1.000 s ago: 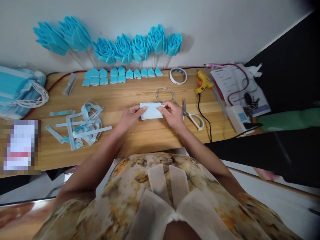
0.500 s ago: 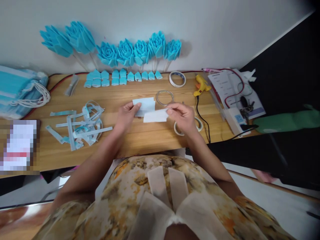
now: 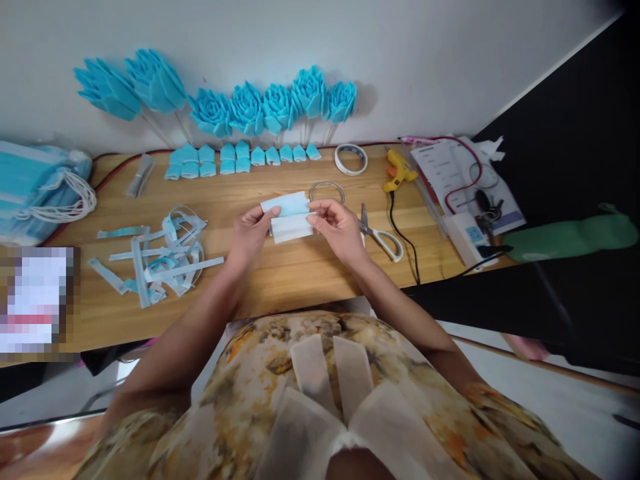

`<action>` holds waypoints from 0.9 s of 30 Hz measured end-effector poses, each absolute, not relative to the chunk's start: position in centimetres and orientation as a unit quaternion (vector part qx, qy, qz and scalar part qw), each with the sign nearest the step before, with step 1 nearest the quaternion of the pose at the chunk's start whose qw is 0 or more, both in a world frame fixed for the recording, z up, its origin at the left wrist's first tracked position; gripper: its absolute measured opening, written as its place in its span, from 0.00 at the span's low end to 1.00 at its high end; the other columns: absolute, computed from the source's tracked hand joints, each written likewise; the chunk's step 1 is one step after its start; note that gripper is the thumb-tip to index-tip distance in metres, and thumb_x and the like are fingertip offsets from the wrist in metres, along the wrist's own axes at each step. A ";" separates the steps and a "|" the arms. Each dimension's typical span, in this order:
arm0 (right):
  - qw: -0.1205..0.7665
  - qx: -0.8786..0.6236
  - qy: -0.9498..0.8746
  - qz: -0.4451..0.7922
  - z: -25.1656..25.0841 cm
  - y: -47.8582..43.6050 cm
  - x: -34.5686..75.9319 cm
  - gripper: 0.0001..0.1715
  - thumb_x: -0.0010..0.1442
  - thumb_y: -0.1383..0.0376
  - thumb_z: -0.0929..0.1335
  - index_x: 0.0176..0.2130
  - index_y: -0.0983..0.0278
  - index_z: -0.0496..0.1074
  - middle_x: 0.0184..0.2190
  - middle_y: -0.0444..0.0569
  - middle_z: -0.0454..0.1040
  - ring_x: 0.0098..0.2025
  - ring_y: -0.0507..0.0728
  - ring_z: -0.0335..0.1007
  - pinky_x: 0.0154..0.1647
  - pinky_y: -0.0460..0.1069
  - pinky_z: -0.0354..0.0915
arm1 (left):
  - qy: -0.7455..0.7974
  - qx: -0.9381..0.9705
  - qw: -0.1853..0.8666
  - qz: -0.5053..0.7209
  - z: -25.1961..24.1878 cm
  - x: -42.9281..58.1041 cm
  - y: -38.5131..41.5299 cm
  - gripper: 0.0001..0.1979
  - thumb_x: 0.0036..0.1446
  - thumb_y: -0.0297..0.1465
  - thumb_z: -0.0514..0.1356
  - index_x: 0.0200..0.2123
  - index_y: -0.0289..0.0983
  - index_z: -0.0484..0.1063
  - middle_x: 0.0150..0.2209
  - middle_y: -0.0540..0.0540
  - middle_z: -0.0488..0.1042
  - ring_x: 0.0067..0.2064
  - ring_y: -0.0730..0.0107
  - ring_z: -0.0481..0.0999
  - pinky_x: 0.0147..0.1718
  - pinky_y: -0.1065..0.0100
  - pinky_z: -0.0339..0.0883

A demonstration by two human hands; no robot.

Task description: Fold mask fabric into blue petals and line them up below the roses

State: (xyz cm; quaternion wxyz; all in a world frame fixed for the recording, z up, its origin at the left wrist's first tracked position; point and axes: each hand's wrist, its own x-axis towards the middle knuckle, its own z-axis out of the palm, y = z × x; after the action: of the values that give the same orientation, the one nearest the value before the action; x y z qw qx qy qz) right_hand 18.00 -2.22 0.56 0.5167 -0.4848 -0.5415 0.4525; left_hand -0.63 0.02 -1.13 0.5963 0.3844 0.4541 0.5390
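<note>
Over the middle of the desk, my left hand (image 3: 251,233) pinches the left edge of a pale blue rectangle of mask fabric (image 3: 286,204), thumb on top. A white fabric rectangle (image 3: 290,229) lies against its lower half, and my right hand (image 3: 336,228) grips the right ends of both pieces. Whether the two are joined cannot be made out. Just right of my right hand lie scissors (image 3: 381,240) with white handles, their blades partly hidden by the hand. Behind the fabric rests a thin tape ring (image 3: 327,192).
Blue fabric roses (image 3: 246,108) on sticks lean against the wall, above rows of small folded petals (image 3: 190,161). Cut strips (image 3: 170,257) are heaped left. A tape roll (image 3: 351,160), yellow glue gun (image 3: 399,170), power strip (image 3: 471,237) and bagged masks (image 3: 35,187) surround the workspace.
My right hand has moved left, bringing the white piece up against the blue one. The scissor handles beside that hand are now uncovered. The view has shifted slightly.
</note>
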 end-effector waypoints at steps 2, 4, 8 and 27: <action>0.523 -0.489 -0.537 0.447 0.4 -2.1 17.9 0.17 0.56 0.56 0.75 0.44 0.60 0.76 0.31 0.40 0.70 0.28 0.49 0.64 0.31 0.47 0.63 | 0.443 0.385 0.599 0.545 -1.2 -0.6 -0.1 0.18 0.44 0.45 0.77 0.33 0.38 0.84 0.30 0.49 0.83 0.31 0.69 0.78 0.29 0.70 0.70; 0.520 -0.499 -0.537 0.438 0.2 -1.9 17.9 0.16 0.56 0.55 0.74 0.42 0.60 0.75 0.31 0.40 0.70 0.29 0.49 0.64 0.31 0.47 0.64 | 0.433 0.383 0.605 0.547 -1.2 -0.6 -0.2 0.18 0.44 0.44 0.77 0.34 0.38 0.84 0.31 0.48 0.83 0.33 0.67 0.80 0.31 0.69 0.72; 0.518 -0.516 -0.543 0.413 -0.2 -1.6 17.9 0.15 0.57 0.55 0.73 0.40 0.60 0.75 0.32 0.42 0.72 0.31 0.51 0.65 0.33 0.48 0.64 | 0.434 0.381 0.611 0.541 -1.0 -0.5 -0.4 0.19 0.44 0.45 0.77 0.34 0.38 0.84 0.33 0.47 0.84 0.38 0.63 0.82 0.34 0.66 0.75; 0.532 -0.523 -0.573 0.338 1.0 -2.3 18.8 0.07 0.59 0.60 0.72 0.34 0.61 0.74 0.40 0.48 0.79 0.40 0.54 0.74 0.38 0.49 0.68 | 0.432 0.355 0.615 0.556 -0.9 -0.5 0.0 0.22 0.46 0.49 0.74 0.33 0.37 0.79 0.31 0.46 0.82 0.35 0.63 0.82 0.29 0.68 0.74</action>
State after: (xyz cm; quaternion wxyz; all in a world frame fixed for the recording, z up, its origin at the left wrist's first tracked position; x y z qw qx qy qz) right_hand 18.82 -2.34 1.00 0.5324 -0.5228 -0.5735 0.3381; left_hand -0.53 -0.05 -0.89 0.6151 0.3548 0.4321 0.5559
